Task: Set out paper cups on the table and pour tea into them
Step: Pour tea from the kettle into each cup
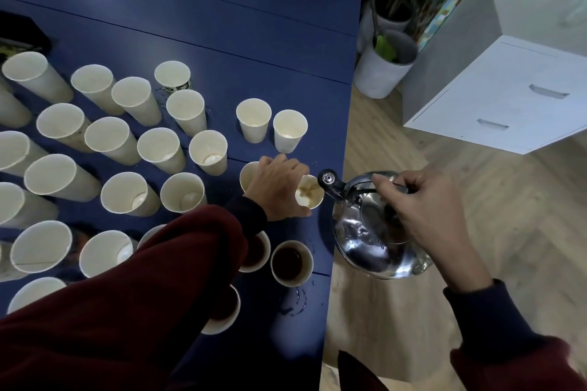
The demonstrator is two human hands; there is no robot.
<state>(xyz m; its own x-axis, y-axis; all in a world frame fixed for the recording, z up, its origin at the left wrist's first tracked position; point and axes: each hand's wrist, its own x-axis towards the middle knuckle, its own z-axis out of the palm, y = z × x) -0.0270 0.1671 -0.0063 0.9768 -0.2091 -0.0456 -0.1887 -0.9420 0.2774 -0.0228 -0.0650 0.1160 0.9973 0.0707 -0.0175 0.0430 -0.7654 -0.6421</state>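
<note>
Rows of empty paper cups are set upright over the left and middle of the blue table, and a black box is seen at the far left. Toward the near right edge, cups of dark tea are grouped. The full cup is plainly shown, while the others are partly covered by a dark red sleeve. The left hand is laid over a paper cup standing at the table's right edge. The cup is gripped, with the fingers curled round its far side and the thumb pressed to its near side. A little pale brown liquid is seen in its bottom. The spout of a shiny steel kettle is held at that cup's rim. The kettle is carried beyond the table edge, above the wooden floor, by the right hand, whose fingers are wrapped round the handle. Farther off, a white plant pot and a white drawer cabinet are seen.
</note>
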